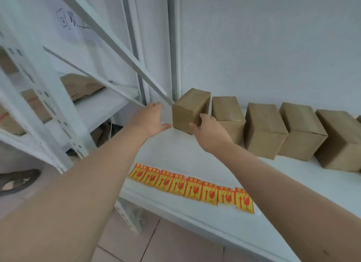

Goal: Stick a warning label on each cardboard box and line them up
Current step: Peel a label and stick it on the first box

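Our right hand (pixel 212 130) grasps the box (pixel 187 109) at the shelf's (pixel 175 154) back-left corner; our left hand (pixel 151 118), released, flanks it.

Brown cardboard boxes (pixel 265 129), yellow/red arrow-print labels (pixel 192 188), white shelf (pixel 175 156) & wall (pixel 273 47).

White metal shelving (pixel 64 113) against a pale wall (pixel 273 47), tiled floor (pixel 166 242) below.
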